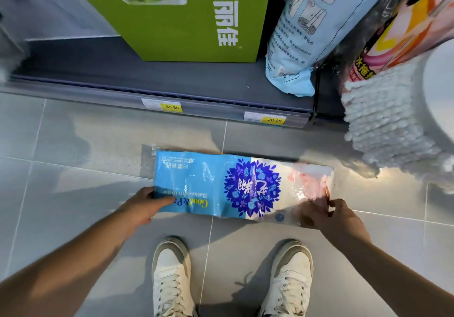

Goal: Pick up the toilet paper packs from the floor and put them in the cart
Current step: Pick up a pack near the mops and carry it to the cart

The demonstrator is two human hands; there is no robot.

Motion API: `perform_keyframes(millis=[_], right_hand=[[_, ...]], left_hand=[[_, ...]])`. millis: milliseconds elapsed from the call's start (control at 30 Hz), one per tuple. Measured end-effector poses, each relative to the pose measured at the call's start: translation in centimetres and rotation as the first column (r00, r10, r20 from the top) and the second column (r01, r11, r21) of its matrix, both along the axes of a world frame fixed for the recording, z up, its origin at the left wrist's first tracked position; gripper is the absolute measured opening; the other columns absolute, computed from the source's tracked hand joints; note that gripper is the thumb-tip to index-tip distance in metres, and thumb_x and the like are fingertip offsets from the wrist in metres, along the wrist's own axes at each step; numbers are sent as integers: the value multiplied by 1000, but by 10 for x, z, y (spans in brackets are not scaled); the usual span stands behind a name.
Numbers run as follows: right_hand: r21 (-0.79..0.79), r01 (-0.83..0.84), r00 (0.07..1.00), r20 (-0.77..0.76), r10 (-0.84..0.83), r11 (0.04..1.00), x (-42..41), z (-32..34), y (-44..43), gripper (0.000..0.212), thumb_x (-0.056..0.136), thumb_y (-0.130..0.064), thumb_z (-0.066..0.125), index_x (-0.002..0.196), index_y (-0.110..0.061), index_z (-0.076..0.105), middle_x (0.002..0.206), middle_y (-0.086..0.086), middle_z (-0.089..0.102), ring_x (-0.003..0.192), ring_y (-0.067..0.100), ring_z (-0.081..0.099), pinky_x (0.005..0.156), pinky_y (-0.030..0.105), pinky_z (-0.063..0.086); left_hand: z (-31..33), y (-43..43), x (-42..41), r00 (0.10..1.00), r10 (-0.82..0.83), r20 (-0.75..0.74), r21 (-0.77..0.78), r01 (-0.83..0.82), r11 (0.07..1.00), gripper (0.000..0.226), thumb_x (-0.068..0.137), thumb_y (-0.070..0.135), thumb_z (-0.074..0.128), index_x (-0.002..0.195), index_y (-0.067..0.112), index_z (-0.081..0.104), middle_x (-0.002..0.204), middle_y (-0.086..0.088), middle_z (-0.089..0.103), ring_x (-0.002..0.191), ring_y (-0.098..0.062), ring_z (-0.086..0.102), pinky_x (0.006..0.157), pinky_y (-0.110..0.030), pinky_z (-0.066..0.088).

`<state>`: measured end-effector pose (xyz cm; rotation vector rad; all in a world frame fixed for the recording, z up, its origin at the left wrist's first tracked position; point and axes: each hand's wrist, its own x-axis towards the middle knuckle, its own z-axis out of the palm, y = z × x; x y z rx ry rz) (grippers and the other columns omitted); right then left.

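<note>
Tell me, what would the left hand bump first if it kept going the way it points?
The left hand grips the near end of the blue and white plastic toilet paper pack, so that pack comes first. What lies beyond is unclear.

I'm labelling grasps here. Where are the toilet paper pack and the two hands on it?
toilet paper pack (211, 181), head view, blue middle of its wrapper
left hand (142, 205), head view, back of the hand gripping the pack's blue end
right hand (336, 218), head view, back of the hand pinching the pack's clear end
</note>
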<state>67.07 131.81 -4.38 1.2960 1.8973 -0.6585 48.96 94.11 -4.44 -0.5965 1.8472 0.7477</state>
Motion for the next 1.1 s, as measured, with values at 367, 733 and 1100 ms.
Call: perform_keyframes(millis=[367, 733, 1100], right_hand=[[-74, 246, 946, -201, -256, 967, -75, -18, 24, 94, 81, -57, 74, 152, -11, 32, 150, 14, 50, 139, 32, 48, 112, 37, 40], [-59, 269, 880, -390, -270, 961, -90, -17, 15, 92, 67, -57, 86, 142, -25, 43, 135, 3, 57, 126, 27, 57, 107, 45, 48], [18, 157, 756, -646, -109, 987, -69, 26, -20, 99, 69, -38, 91, 151, -23, 38, 140, 8, 52, 122, 15, 60, 100, 28, 49]], left_hand=[[-26, 23, -48, 968, 105, -228, 98, -85, 992, 78, 51, 43, 88, 121, 24, 59, 110, 0, 74, 95, -22, 72, 82, -43, 59], [-26, 36, -78, 929, 127, -347, 65, -111, 992, 72, 50, 40, 95, 113, 21, 65, 104, 2, 75, 91, -21, 74, 82, -43, 60], [10, 7, -58, 817, 238, -525, 202, -152, 968, 73, 58, 12, 95, 107, 41, 49, 110, 11, 65, 87, 11, 66, 82, -24, 57]])
